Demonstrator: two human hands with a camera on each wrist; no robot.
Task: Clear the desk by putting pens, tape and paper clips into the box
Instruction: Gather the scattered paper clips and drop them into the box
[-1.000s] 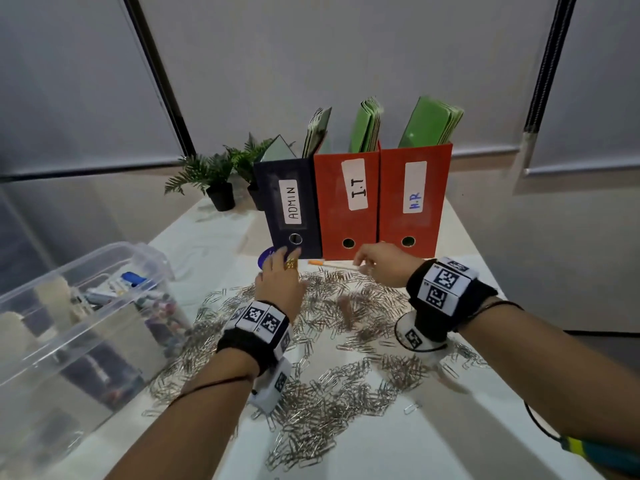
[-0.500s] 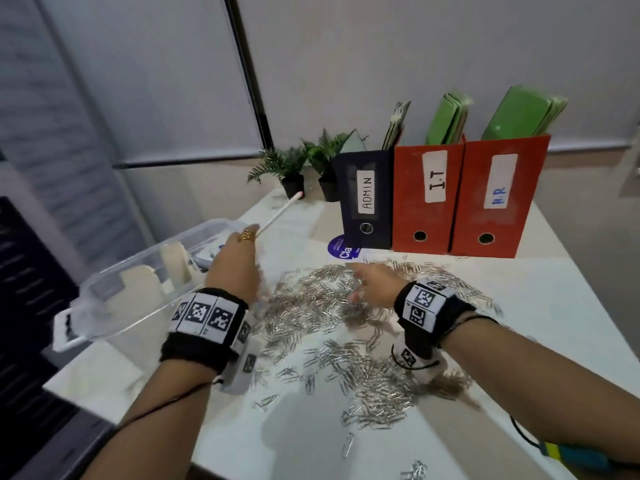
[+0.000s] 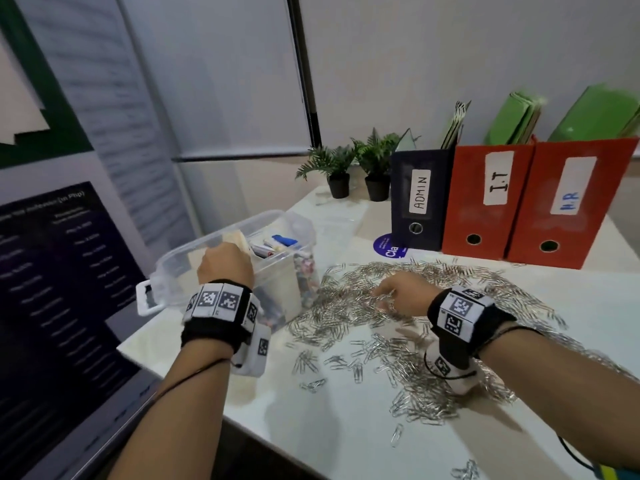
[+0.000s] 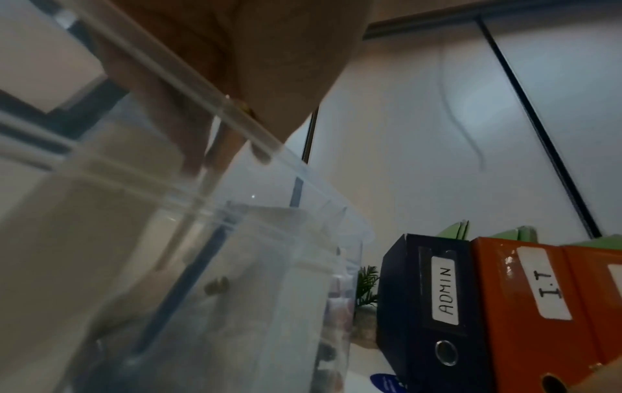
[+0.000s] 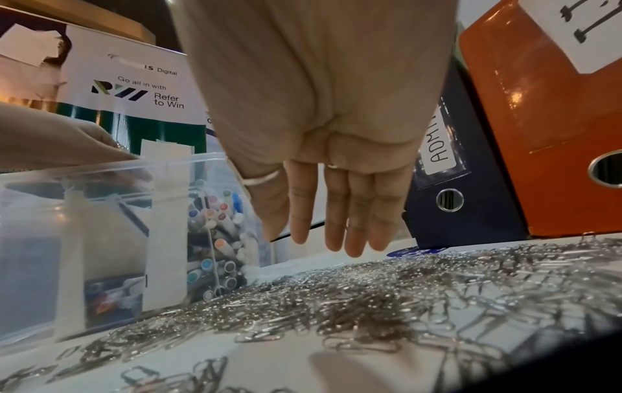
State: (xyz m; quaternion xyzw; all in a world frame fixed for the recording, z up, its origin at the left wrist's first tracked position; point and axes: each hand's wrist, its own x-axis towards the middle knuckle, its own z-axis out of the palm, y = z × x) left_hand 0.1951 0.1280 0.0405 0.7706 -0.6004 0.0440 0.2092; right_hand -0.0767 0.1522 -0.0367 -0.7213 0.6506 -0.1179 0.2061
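Note:
A clear plastic box (image 3: 173, 263) stands at the desk's left edge with pens (image 3: 272, 249) and pale tape rolls inside. My left hand (image 3: 225, 268) reaches down into the box. In the left wrist view its fingers (image 4: 188, 149) point down past the rim (image 4: 245, 133), and a thin pale pen (image 4: 181, 226) runs down from between them. Silver paper clips (image 3: 346, 306) are spread thickly over the desk. My right hand (image 3: 391, 296) hovers low over the clips (image 5: 370, 292), its fingers (image 5: 353, 226) straight and holding nothing.
A dark ADMIN binder (image 3: 419, 199) and two red binders, I.T (image 3: 485, 202) and H.R (image 3: 568, 209), stand at the back. Two small potted plants (image 3: 356, 168) sit left of them. A blue round sticker (image 3: 389, 249) lies by the ADMIN binder. A dark screen (image 3: 52, 271) stands beyond the desk's left edge.
My left hand carried a white pen from near the binders over to the box and lowered into it. My right hand drew back from the binders to the clip pile. My view swung left.

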